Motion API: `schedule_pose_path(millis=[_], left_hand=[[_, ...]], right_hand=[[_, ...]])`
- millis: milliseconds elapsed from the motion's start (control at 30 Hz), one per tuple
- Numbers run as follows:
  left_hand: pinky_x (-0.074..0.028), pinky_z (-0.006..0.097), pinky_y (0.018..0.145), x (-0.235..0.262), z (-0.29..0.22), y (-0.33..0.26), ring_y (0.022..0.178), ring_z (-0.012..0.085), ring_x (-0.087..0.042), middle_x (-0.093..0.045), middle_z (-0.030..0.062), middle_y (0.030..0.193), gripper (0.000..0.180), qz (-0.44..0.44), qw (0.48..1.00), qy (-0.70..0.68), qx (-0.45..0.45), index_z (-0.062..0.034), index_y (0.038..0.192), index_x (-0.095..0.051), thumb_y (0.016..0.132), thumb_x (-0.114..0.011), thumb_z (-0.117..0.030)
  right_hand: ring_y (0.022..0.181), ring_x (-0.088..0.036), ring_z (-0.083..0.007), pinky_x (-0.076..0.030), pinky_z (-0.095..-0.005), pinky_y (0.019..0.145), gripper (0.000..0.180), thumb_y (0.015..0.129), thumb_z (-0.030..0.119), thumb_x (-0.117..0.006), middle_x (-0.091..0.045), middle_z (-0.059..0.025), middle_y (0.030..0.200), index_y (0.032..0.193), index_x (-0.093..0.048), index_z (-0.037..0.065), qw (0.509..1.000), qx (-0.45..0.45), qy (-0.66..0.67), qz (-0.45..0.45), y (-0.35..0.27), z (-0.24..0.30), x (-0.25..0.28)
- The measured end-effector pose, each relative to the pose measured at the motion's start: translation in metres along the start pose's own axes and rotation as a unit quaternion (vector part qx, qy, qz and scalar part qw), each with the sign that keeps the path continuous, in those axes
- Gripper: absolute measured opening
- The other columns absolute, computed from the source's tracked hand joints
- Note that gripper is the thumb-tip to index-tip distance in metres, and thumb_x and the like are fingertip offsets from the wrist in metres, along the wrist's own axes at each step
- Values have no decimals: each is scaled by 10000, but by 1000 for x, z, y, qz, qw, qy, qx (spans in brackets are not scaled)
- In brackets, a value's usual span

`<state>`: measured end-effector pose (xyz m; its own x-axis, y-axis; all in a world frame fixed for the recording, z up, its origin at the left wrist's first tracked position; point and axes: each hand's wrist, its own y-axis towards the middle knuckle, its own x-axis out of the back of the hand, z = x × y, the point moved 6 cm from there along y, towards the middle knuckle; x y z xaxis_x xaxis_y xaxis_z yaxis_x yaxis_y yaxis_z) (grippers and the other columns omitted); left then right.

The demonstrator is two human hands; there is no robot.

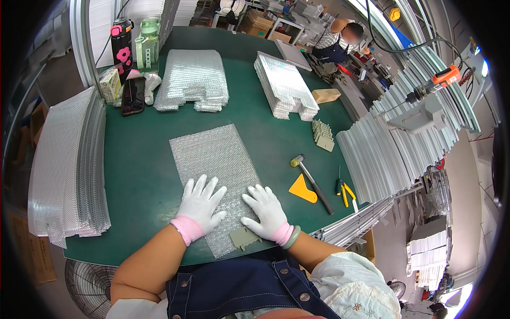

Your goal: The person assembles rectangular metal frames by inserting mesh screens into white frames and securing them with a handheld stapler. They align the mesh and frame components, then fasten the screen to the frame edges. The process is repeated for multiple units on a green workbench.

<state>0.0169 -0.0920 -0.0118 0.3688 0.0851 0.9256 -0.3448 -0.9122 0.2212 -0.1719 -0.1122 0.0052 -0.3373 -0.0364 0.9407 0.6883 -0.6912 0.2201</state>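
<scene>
A silvery, finely textured mesh sheet [212, 154] lies slantwise on the green table in front of me. My left hand [200, 204], in a white glove with a pink cuff, rests flat on the sheet's left part with fingers spread. Across from it, my right hand [265, 213], gloved alike, presses flat near the sheet's right edge, its fingers apart. Neither hand grips anything. Beside my right wrist, a small grey-green notched plate [245, 238] sits on the sheet's near end.
Stacks of mesh sheets stand at left [66, 170], back [192, 77] and back right [287, 85]. On the right are small grey-green plates [322, 135], a hammer [313, 186], a yellow scraper [303, 189] and cutters [346, 194]. Bottles and a phone [133, 96] sit back left; a co-worker is beyond.
</scene>
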Motion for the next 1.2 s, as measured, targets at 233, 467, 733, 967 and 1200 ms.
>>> schedule_pose_path(millis=[233, 467, 733, 967, 1200], left_hand=[[-207, 589, 1172, 1, -1, 0, 1416, 441, -346, -451, 216, 1488, 652, 0, 1000, -1, -1, -102, 1428, -520, 878, -647, -429], [-202, 588, 1177, 1, 1, 0, 1421, 443, -338, -443, 217, 1495, 653, 1, 1000, -7, 1, -98, 1431, -517, 881, -644, -427], [-195, 581, 1181, -1, -2, 3, 1429, 442, -318, -421, 216, 1511, 662, 16, 1000, -8, -2, -100, 1447, -497, 887, -627, -428], [-182, 577, 1187, -6, 1, 4, 1434, 452, -297, -391, 220, 1531, 680, 56, 998, 15, -4, -92, 1464, -467, 885, -619, -414], [-201, 589, 1181, -8, -5, 8, 1438, 458, -306, -381, 220, 1550, 798, 59, 994, 87, -8, -120, 1494, -447, 839, -668, -518]], right_hand=[[1351, -443, -437, -302, -561, 1147, 618, 857, 433, -674, -525, -234, 1403, 1323, -586, 37, 1000, 1, 1, -1, 1, 0, 0], [1354, -438, -436, -299, -561, 1149, 622, 857, 431, -675, -523, -234, 1404, 1329, -581, 37, 1000, 2, 2, 4, 2, 1, 1], [1355, -434, -437, -296, -562, 1151, 628, 848, 425, -680, -519, -232, 1405, 1335, -574, 44, 1000, -8, -7, 11, -3, -1, 3], [1335, -438, -395, -298, -525, 1152, 612, 834, 407, -690, -519, -209, 1366, 1297, -576, 23, 1000, 13, 9, -17, -1, -2, 1], [1396, -404, -362, -277, -519, 1177, 615, 871, 450, -640, -504, -187, 1429, 1334, -572, 50, 999, -20, -14, -27, -8, -9, -10]])
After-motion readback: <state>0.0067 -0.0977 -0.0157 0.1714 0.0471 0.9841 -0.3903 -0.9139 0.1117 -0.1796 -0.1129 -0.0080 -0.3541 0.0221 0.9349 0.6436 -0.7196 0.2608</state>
